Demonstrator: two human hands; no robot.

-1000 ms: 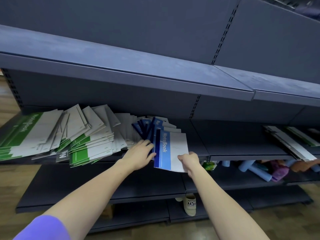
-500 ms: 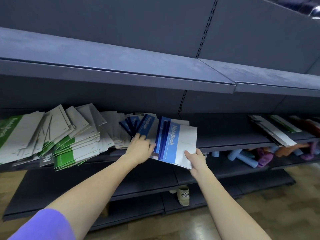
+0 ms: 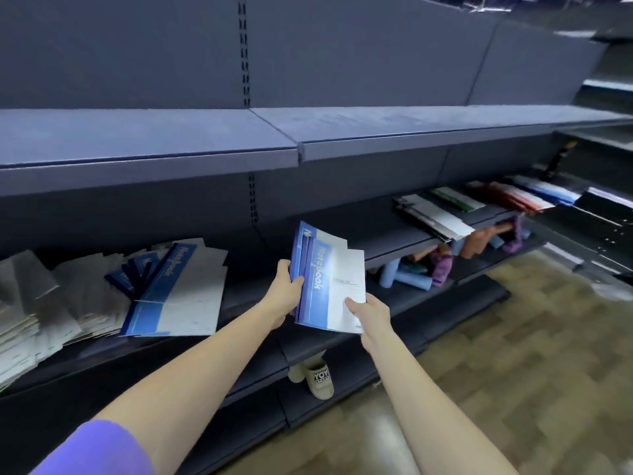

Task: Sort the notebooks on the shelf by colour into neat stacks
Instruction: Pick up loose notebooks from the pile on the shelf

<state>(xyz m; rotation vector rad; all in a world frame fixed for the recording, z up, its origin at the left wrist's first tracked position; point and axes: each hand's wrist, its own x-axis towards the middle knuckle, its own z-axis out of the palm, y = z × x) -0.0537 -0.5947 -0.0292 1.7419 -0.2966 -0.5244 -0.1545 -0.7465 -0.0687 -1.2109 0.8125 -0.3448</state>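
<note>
A small bundle of blue-and-white notebooks (image 3: 325, 282) is held up in front of the middle shelf (image 3: 394, 241). My left hand (image 3: 286, 291) grips its blue spine edge and my right hand (image 3: 371, 311) pinches its lower white corner. More blue notebooks (image 3: 178, 289) lie fanned on the shelf to the left. Further left is a messy spread of white notebooks (image 3: 51, 303), blurred by motion. At the right end of the shelf lie separate piles: white (image 3: 435, 217), green (image 3: 455, 198), red (image 3: 510, 197) and blue (image 3: 548, 190).
An overhanging shelf (image 3: 298, 149) juts out above the notebooks. Rolled blue, purple and orange items (image 3: 442, 265) lie on the lower shelf at the right. A beige slipper (image 3: 317, 378) sits on the bottom ledge. Tiled floor (image 3: 513, 354) spreads to the right.
Both hands have lifted the blue notebooks off the fanned pile and carried them to the right. The view has swung right, so the green-and-white notebooks have slid out of sight.
</note>
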